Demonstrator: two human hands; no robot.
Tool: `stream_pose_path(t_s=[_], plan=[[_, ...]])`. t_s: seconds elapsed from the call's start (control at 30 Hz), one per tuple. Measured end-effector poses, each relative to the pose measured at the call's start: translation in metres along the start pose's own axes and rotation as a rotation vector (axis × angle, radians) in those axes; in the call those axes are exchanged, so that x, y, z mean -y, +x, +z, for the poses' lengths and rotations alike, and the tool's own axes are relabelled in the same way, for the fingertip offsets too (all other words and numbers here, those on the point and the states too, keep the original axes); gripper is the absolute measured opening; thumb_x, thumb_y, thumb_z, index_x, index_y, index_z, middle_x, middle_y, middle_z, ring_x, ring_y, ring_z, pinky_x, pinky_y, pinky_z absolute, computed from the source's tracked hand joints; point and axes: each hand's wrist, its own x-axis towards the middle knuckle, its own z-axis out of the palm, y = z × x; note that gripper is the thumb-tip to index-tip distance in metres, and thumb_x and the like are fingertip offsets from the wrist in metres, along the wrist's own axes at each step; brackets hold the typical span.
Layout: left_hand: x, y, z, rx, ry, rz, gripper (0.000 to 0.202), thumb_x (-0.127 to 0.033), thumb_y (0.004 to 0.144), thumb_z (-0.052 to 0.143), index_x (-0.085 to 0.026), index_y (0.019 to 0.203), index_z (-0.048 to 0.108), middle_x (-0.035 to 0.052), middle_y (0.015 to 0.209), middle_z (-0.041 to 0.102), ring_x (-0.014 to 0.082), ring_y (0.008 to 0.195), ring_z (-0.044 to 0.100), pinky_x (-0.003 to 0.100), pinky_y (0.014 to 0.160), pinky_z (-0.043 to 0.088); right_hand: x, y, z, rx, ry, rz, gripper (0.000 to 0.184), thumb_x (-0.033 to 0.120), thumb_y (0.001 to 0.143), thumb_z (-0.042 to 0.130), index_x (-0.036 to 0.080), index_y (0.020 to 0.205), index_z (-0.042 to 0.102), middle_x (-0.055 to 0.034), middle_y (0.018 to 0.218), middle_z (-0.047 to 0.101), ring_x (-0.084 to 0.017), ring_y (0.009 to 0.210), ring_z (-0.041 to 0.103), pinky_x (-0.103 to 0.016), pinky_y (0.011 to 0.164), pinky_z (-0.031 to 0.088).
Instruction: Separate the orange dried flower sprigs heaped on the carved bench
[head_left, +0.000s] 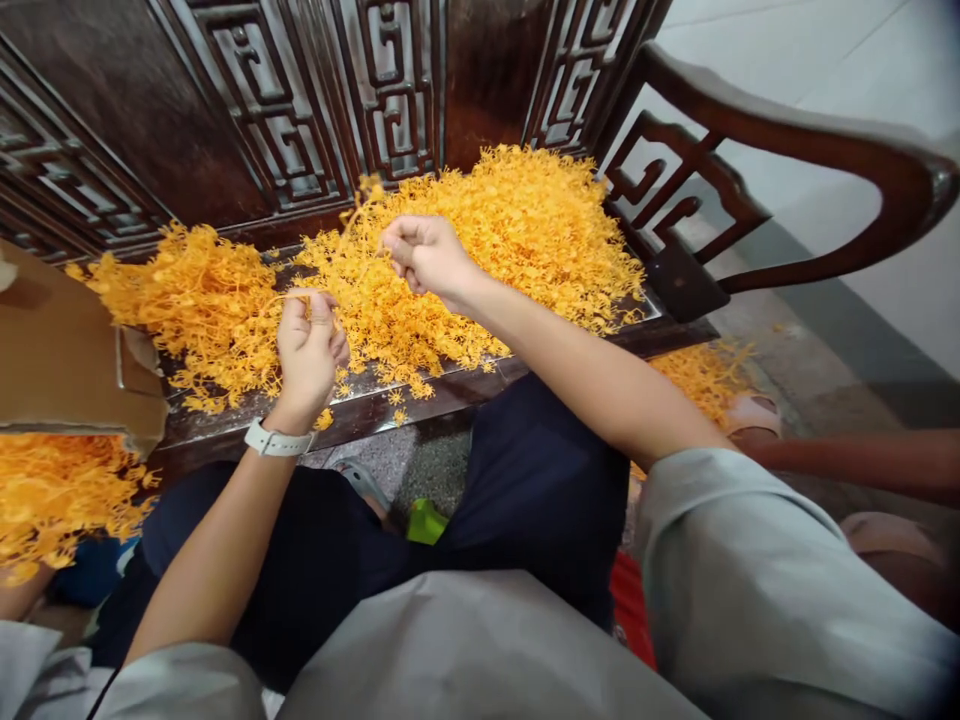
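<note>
A big heap of small orange plastic flower pieces [517,230] covers the seat of a dark carved wooden chair [675,280]. My left hand [307,350] is closed in a fist over the front of the heap, gripping a thin orange strand. My right hand [424,250] is pinched on the other end of that strand [352,230], raised above the pile's middle. A second clump of orange pieces [199,300] lies just left of my left hand. A pale watch band [274,440] circles my left wrist.
A brown cardboard box [67,350] sits at the left with more orange pieces [52,495] below it. Loose orange bits [697,370] lie on the floor at right. The chair's armrest [825,140] curves across the upper right. My dark-trousered knees are under the seat edge.
</note>
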Motion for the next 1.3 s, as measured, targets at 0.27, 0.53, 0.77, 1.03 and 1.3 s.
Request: stream_pose_path(t_s=[0.27, 0.53, 0.77, 1.03, 1.3], plan=[[0.008, -0.004, 0.022, -0.011, -0.011, 0.017, 0.036, -0.049, 0.098, 0.078, -0.025, 0.086, 0.054, -0.0074, 0.066, 0.041, 0.0053, 0.043, 0.026, 0.021, 0.039, 0.020, -0.019, 0.048, -0.033, -0.295, 0.148, 0.036, 0.031, 0.038, 0.099, 0.064, 0.024, 0.080, 0.043, 0.0060, 0.062, 0.038, -0.008, 0.049, 0.024, -0.023, 0.046, 0.021], [0.020, -0.022, 0.009, 0.037, -0.048, -0.213, 0.041, -0.059, 0.093, 0.079, -0.024, 0.089, 0.059, -0.0078, 0.061, 0.040, 0.0075, 0.044, 0.036, 0.019, 0.040, 0.028, -0.020, 0.054, -0.128, -0.557, -0.052, 0.017, 0.027, 0.025, 0.090, 0.076, 0.027, 0.097, 0.050, 0.0052, 0.069, 0.048, -0.011, 0.060, 0.047, -0.027, 0.059, 0.038], [0.021, -0.013, 0.002, 0.092, -0.128, -0.244, 0.027, -0.051, 0.101, 0.069, -0.027, 0.112, 0.065, 0.0083, 0.097, 0.074, 0.0184, 0.078, 0.071, 0.030, 0.071, 0.057, 0.008, 0.010, -0.055, -0.039, -0.341, -0.295, 0.040, 0.054, 0.099, 0.074, 0.023, 0.080, 0.058, -0.0016, 0.074, 0.056, -0.016, 0.072, 0.047, -0.033, 0.068, 0.038], [0.021, 0.000, 0.004, 0.045, -0.134, -0.189, 0.029, -0.031, 0.094, 0.078, -0.031, 0.118, 0.062, 0.0043, 0.117, 0.072, 0.0173, 0.103, 0.074, 0.024, 0.078, 0.059, 0.006, -0.032, 0.012, 0.351, -0.718, -0.442, 0.018, 0.026, 0.094, 0.079, 0.019, 0.106, 0.068, -0.0045, 0.094, 0.068, -0.020, 0.085, 0.057, -0.032, 0.078, 0.036], [0.020, 0.016, -0.024, -0.062, -0.185, -0.245, 0.014, -0.033, 0.102, 0.072, -0.027, 0.106, 0.060, 0.0047, 0.109, 0.078, 0.0181, 0.105, 0.079, 0.034, 0.096, 0.065, -0.016, -0.018, 0.008, 0.295, -0.660, -0.390, 0.034, 0.004, 0.088, 0.073, 0.020, 0.117, 0.066, -0.0012, 0.086, 0.063, -0.020, 0.081, 0.055, -0.033, 0.080, 0.039]])
